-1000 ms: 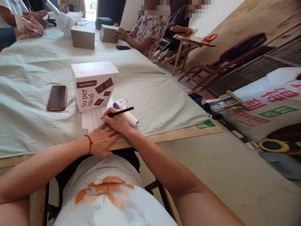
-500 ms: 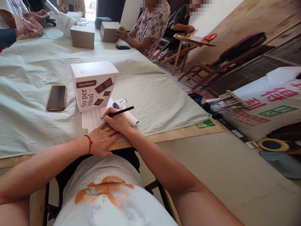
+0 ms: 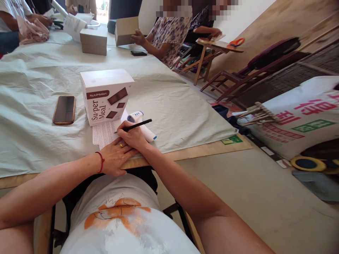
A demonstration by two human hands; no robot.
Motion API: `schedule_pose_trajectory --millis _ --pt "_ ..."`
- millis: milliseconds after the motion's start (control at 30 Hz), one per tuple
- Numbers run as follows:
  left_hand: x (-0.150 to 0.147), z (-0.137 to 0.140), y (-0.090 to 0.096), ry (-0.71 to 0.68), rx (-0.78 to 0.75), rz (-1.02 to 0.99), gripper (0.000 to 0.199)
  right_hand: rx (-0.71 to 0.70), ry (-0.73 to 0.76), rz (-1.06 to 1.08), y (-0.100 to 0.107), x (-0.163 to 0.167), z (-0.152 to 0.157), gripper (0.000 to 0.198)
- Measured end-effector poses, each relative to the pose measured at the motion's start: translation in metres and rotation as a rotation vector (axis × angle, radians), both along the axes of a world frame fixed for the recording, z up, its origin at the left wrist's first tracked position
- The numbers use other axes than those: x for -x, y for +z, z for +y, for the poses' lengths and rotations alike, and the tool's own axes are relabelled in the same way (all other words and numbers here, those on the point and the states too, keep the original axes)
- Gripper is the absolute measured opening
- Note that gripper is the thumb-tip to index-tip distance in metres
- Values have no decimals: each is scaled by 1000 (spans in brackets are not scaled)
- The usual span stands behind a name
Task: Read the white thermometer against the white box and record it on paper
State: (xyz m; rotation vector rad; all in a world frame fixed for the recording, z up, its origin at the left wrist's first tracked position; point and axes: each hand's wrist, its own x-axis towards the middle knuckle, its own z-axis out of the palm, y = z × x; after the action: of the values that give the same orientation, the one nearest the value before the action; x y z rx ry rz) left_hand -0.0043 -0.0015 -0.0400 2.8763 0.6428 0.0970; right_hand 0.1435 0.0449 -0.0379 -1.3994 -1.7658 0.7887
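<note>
My right hand is closed round a black pen, its tip down at the written paper sheets. Flat on the paper's near end and the table edge lies my left hand, fingers stretched out, with a ring and a red wrist cord; its fingertips reach under my right hand. A white "Su-per Meal" box stands upright just behind, over the far part of the sheets. Beside my right hand rests a white and blue handheld thermometer, partly hidden by that hand.
A phone lies left of the box on the pale tablecloth. Across the table are a brown box, a dark phone and a person holding another carton. Chairs and a printed sack stand to the right.
The person across the table has tilted and raised the carton in their hands. My own hands and the pen have hardly moved.
</note>
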Motion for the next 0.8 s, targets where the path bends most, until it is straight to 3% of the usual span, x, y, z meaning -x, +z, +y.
schedule_pose_trajectory --millis 800 --pt "1 1 -2 -12 -8 -30 91 8 -20 41 3 0 -2 11"
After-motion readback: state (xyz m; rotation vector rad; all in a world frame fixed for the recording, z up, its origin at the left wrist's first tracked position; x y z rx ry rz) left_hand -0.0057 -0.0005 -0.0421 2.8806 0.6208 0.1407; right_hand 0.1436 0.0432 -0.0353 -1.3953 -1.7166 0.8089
